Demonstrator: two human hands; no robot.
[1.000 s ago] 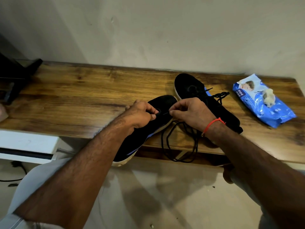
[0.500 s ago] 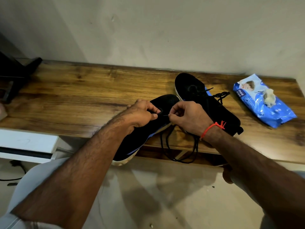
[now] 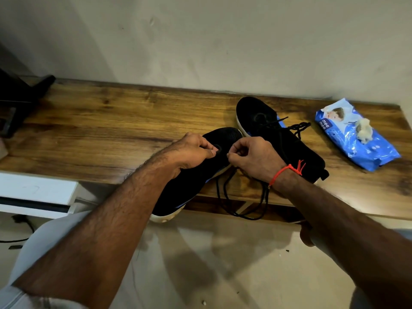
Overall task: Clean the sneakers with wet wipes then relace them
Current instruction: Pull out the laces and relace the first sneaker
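A black sneaker (image 3: 225,139) with a white sole lies toe-away on the wooden table (image 3: 111,121), its heel hanging over the front edge. My left hand (image 3: 191,150) grips its upper near the eyelets. My right hand (image 3: 252,157), with a red thread on the wrist, pinches the end of a black lace (image 3: 225,197) just right of the shoe. The lace loops down below the table edge. A second black sneaker (image 3: 289,141), laced, lies behind my right hand.
A blue wet-wipe pack (image 3: 356,139) with a crumpled used wipe (image 3: 363,130) on top lies at the table's right end. A dark object (image 3: 17,101) stands at the far left. A white unit (image 3: 38,192) sits below the table's left front. A wall runs behind.
My right hand has moved slightly left toward the shoe's eyelets with the lace end. The hanging lace loop has shifted a little. My left hand keeps its hold.
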